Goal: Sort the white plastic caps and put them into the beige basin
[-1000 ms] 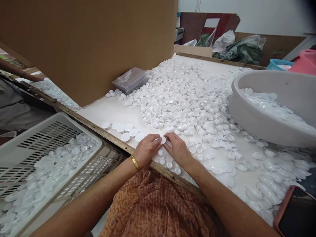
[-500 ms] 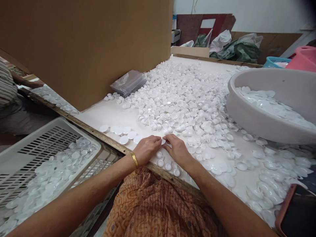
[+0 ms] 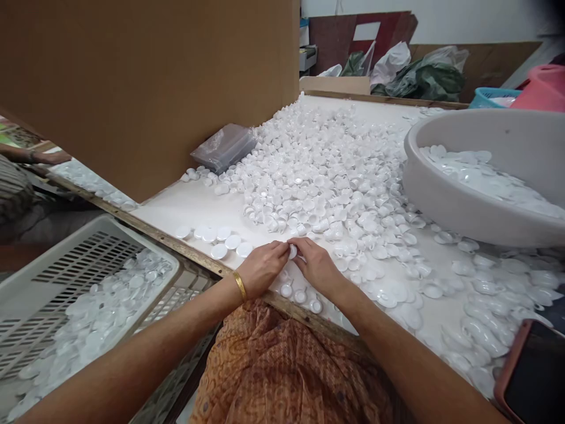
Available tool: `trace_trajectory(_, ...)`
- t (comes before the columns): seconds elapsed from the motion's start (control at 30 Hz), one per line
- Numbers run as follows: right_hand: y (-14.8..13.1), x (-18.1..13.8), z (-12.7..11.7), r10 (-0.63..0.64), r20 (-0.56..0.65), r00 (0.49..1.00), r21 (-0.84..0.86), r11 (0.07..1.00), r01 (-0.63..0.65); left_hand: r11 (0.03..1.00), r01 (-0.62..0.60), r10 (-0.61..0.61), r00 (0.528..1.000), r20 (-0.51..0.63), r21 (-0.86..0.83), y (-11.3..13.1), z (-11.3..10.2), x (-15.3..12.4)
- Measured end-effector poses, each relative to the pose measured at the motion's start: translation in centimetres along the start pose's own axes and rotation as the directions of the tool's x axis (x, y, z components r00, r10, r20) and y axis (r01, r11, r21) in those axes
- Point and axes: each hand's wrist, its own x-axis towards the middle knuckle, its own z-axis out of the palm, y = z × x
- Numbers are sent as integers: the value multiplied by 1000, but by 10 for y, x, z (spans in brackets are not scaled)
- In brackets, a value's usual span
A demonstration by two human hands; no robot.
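Observation:
Fingertips of my left hand [image 3: 267,264] and my right hand [image 3: 314,264] meet over the table's front edge. Both are closed on one small round white plastic piece [image 3: 292,252], partly covered by the fingers. Just below my hands lie several small white cups [image 3: 301,295] with handles, in a loose row. To the left of my left hand, white discs like toy saucers [image 3: 232,242] lie flat in rows. Beyond my hands spreads a large heap of small white plastic cups [image 3: 318,176].
A big grey tub [image 3: 463,212] of white pieces stands at the right, with a phone [image 3: 532,371] near the front corner. At the lower left is a slatted crate [image 3: 88,235]. A cardboard sheet [image 3: 154,88] rises behind a clear plastic pack [image 3: 225,147]. A co-worker's hand [image 3: 55,157] shows far left.
The view has shifted slightly. My hands stay together at the same spot, and the white piece between them has turned a little and shows more. The co-worker's arm has moved.

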Motion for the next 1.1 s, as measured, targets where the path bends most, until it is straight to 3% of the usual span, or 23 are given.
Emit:
trace_trajectory(0.13, -1, -2, -2, 4, -1, 1000, 31, 1000, -4, 983, 52, -75, 989, -124, -177, -8, 11, -4)
trace_trajectory(0.3, 2, 0, -2, -10, 14, 1000, 30, 1000, 10, 934, 50, -162, 942, -295, -355, -9, 25, -8)
trace_trajectory(0.47, 3, 2, -1, 8, 18, 1000, 31, 999, -9, 905, 73, -223, 920, -322, -419, -9, 20, -6)
trace_trajectory(0.67, 7, 3, 1, 13, 9, 1000, 21, 1000, -13, 826, 176, -353, 902, -248, -535, -10, 14, -3)
trace_trajectory(0.77, 10, 3, 3, 23, -9, 1000, 22, 1000, -23, 876, 149, -301, 912, -278, -458, -9, 16, -5)
trace_trajectory(0.87, 12, 4, 6, 26, -18, 999, 41, 999, -25, 973, 92, -148, 954, -262, -213, -7, 17, -7)
trace_trajectory(0.97, 13, 5, 8, 45, -35, 998, 45, 998, -44, 998, 15, -8, 993, -114, 63, -4, 11, -7)
trace_trajectory(1.1, 10, 6, 4, 40, -29, 999, 48, 998, -39, 979, -25, 15, 998, 55, 201, 2, 1, 0)
